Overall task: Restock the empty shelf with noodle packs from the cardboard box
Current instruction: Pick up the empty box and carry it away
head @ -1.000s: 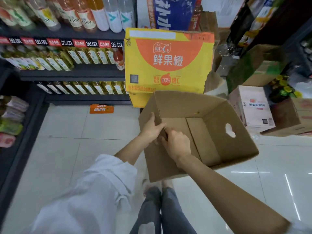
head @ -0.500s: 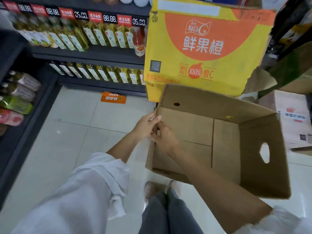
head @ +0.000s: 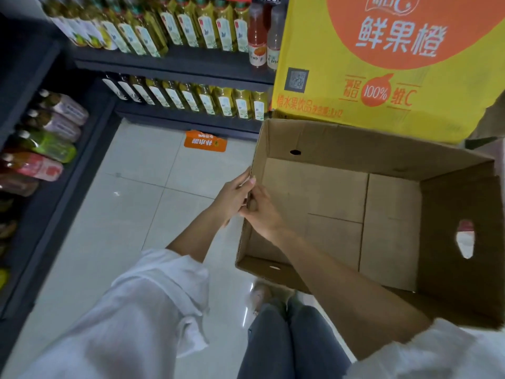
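A brown cardboard box (head: 341, 143) is held above the tiled floor, open side toward me, with nothing inside it. Its right wall has an oval handle hole. My left hand (head: 232, 196) grips the box's left wall from outside. My right hand (head: 262, 212) grips the same wall from inside, thumb against the cardboard edge. No noodle packs are in view.
A yellow and orange drinks carton (head: 382, 64) stands just behind the box. Dark shelves with bottled drinks (head: 191, 26) line the back, and more bottles (head: 46, 143) lie on the left shelving. An orange tag (head: 205, 140) lies on the floor. My feet (head: 270, 294) are below the box.
The box has come closer and lower, tilting so its inside faces me more. Both hands kept their grip on its left wall. My view has dropped toward the floor.
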{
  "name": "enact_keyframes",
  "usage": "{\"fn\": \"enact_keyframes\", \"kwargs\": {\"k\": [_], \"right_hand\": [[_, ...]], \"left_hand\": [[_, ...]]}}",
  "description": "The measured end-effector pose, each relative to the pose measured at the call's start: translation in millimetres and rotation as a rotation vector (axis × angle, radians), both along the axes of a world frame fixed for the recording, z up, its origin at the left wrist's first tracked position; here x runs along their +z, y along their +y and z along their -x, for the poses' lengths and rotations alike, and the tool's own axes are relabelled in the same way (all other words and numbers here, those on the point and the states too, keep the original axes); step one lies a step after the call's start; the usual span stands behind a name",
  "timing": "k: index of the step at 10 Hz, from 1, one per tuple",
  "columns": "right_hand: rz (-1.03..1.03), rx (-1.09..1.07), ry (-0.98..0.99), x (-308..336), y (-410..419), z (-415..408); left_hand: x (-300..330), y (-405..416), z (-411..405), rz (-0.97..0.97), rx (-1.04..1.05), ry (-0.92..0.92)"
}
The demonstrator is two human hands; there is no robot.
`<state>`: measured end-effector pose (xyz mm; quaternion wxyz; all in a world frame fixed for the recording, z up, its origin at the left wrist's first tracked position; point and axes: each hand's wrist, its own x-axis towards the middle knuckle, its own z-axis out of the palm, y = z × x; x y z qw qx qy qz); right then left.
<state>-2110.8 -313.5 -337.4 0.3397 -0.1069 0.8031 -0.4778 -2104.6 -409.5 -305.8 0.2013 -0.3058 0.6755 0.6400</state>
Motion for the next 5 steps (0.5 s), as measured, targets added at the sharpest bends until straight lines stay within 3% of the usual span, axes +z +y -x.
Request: {"fn": "enact_keyframes", "kwargs": {"k": [3, 5], "right_hand": [[0.013, 0.029, -0.124, -1, 6, 6], [0.061, -0.021, -0.121, 44, 22, 12]], "left_hand": [[5, 3, -7, 0.068, 0.059, 0.022], [33, 14, -4, 0.533, -0.063, 0.036]]}}
